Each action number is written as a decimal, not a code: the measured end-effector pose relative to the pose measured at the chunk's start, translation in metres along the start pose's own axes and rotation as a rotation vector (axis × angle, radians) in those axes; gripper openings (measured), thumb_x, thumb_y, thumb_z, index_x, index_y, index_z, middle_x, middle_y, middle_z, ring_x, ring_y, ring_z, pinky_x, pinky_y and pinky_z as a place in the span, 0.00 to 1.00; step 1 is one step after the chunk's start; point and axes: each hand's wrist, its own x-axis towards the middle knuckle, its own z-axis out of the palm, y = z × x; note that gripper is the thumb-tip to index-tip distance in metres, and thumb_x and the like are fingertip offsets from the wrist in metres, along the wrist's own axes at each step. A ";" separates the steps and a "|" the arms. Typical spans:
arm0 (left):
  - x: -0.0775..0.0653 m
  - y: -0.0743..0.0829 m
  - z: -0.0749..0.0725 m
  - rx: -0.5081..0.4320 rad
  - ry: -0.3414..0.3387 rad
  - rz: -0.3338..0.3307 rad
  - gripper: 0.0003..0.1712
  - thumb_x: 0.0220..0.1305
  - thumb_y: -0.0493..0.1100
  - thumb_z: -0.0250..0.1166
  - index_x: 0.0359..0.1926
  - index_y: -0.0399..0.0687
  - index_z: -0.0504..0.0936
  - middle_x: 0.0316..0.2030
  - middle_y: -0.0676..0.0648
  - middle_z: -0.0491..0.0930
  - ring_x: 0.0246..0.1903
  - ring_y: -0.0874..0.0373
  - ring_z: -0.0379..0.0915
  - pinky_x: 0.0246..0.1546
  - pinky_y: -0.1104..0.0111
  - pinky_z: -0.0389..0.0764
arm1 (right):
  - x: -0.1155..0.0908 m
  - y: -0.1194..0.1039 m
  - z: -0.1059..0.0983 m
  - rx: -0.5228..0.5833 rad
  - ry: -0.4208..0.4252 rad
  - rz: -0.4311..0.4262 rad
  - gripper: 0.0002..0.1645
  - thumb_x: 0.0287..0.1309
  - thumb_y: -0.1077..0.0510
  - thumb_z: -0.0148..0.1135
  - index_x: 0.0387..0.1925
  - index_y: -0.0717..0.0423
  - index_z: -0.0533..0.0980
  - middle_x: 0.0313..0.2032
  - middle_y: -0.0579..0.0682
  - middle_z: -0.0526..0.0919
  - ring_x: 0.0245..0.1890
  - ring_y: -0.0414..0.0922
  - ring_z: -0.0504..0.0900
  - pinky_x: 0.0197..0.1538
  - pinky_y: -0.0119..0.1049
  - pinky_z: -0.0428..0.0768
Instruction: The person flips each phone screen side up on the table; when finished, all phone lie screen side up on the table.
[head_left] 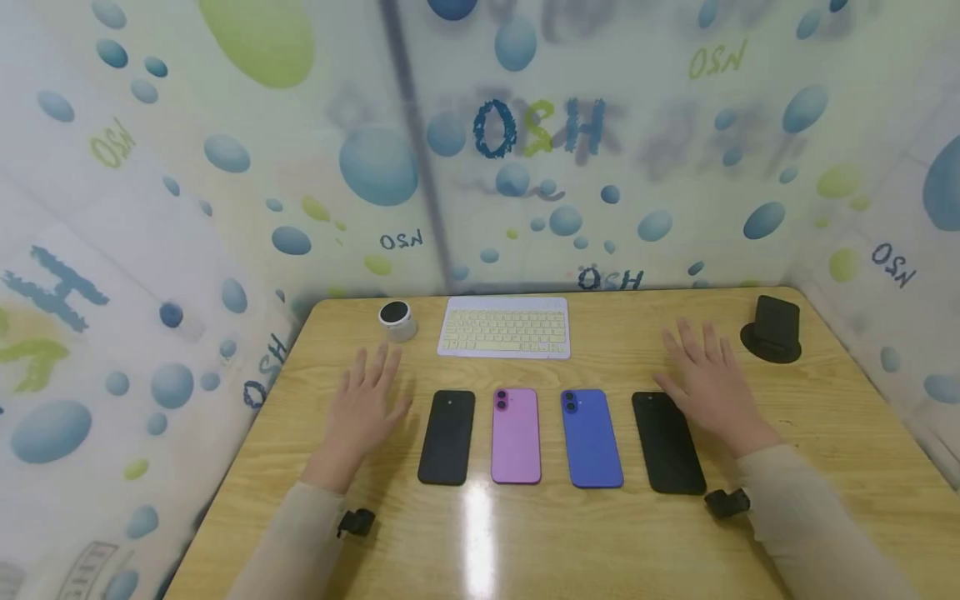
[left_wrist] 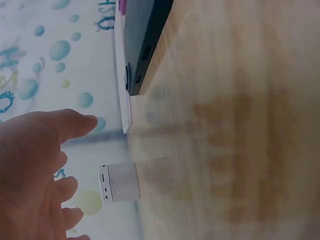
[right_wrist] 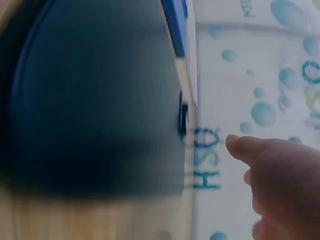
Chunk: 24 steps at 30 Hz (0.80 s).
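Okay, left hand (head_left: 362, 421): nearer edge side of the keyboard (head_left: 504, 327), off its left end; fingers straight, slightly apart, thumb out; holds nothing, apart from the left black phone (head_left: 447, 437).
White speaker (head_left: 402, 327): just left of keyboard.
Left black phone: flat, in front of keyboard's left end; probably light, stiff, slick; best held by both long edges.
Pink phone (head_left: 516, 442): in front of keyboard's middle; same grip, keep off the lenses.
Blue phone (head_left: 592, 442): in front of keyboard, just past its right end; glass likely fragile if dropped.
Right black phone (head_left: 670, 446): in front of keyboard, further right; thin, so probably needs a fingertip under an edge.
Right hand (head_left: 712, 400): right of keyboard; fingers extended, a little apart, nothing held; thumb near right black phone, not gripping.
Black stand (head_left: 777, 325): well right of keyboard.
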 end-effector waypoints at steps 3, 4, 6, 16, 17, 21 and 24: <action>-0.007 -0.001 -0.001 0.014 -0.007 0.038 0.51 0.72 0.58 0.62 0.84 0.51 0.44 0.83 0.41 0.44 0.80 0.33 0.40 0.74 0.37 0.56 | 0.007 -0.017 0.000 0.012 0.010 -0.045 0.43 0.74 0.45 0.59 0.79 0.61 0.57 0.81 0.67 0.48 0.77 0.72 0.51 0.72 0.71 0.57; -0.009 -0.002 -0.001 0.013 -0.008 0.046 0.52 0.72 0.57 0.63 0.84 0.51 0.44 0.83 0.41 0.45 0.80 0.32 0.43 0.73 0.38 0.58 | 0.009 -0.023 0.001 0.021 0.010 -0.056 0.43 0.73 0.46 0.60 0.78 0.62 0.59 0.80 0.67 0.50 0.75 0.73 0.57 0.70 0.70 0.61; -0.013 -0.002 -0.002 0.005 -0.002 0.056 0.52 0.70 0.55 0.66 0.83 0.50 0.47 0.82 0.41 0.49 0.77 0.32 0.51 0.71 0.40 0.63 | 0.014 -0.034 0.004 0.028 0.012 -0.077 0.41 0.72 0.48 0.62 0.76 0.63 0.63 0.79 0.68 0.53 0.70 0.72 0.67 0.65 0.68 0.71; -0.024 0.003 -0.006 -0.043 0.012 0.135 0.38 0.63 0.51 0.73 0.71 0.47 0.75 0.70 0.42 0.75 0.63 0.41 0.73 0.53 0.48 0.82 | 0.032 -0.096 0.018 0.075 -0.028 -0.161 0.33 0.66 0.46 0.68 0.68 0.56 0.76 0.72 0.62 0.71 0.64 0.63 0.78 0.60 0.59 0.79; -0.025 0.003 -0.006 -0.052 0.009 0.149 0.37 0.62 0.51 0.74 0.69 0.47 0.77 0.68 0.42 0.76 0.62 0.42 0.73 0.55 0.49 0.82 | 0.034 -0.103 0.019 0.091 -0.036 -0.166 0.33 0.66 0.46 0.69 0.67 0.55 0.77 0.71 0.61 0.73 0.65 0.63 0.78 0.60 0.59 0.79; -0.029 0.002 -0.005 -0.136 -0.043 0.191 0.33 0.60 0.50 0.76 0.65 0.47 0.81 0.65 0.44 0.79 0.62 0.44 0.73 0.60 0.48 0.78 | 0.039 -0.127 0.026 0.187 -0.093 -0.184 0.34 0.64 0.45 0.71 0.67 0.52 0.77 0.70 0.58 0.75 0.68 0.61 0.75 0.66 0.59 0.75; -0.031 0.001 -0.003 -0.219 -0.101 0.202 0.32 0.59 0.49 0.77 0.64 0.48 0.82 0.65 0.45 0.79 0.62 0.45 0.72 0.62 0.48 0.76 | 0.042 -0.142 0.032 0.247 -0.124 -0.218 0.33 0.63 0.46 0.72 0.66 0.53 0.78 0.68 0.56 0.77 0.70 0.59 0.74 0.69 0.57 0.72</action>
